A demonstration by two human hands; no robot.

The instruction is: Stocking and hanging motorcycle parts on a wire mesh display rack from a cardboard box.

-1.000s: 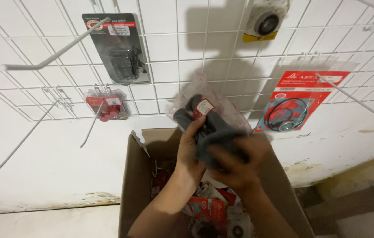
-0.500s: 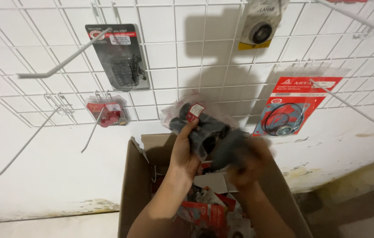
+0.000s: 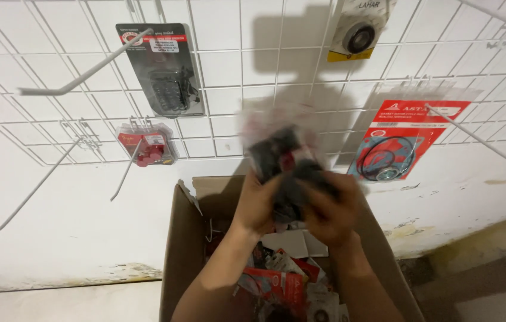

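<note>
Both hands, left hand (image 3: 257,203) and right hand (image 3: 328,210), close their grip on one blurred dark packet (image 3: 288,167), held above one open cardboard box (image 3: 184,250) of packets. Four packets hang on the wire wall grid (image 3: 235,65): a black one (image 3: 163,68), a small red one (image 3: 145,146), a red ring one (image 3: 396,140) and a yellow-edged one (image 3: 360,30).

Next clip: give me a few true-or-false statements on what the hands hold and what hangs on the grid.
1. Both hands grip a bagged dark part. True.
2. The left hand rests inside the box. False: it is raised above the box, on the bagged part, as is the right hand.
3. A red packet with black rings hangs on the grid. True.
4. The box is empty. False: packets lie in it.
</note>
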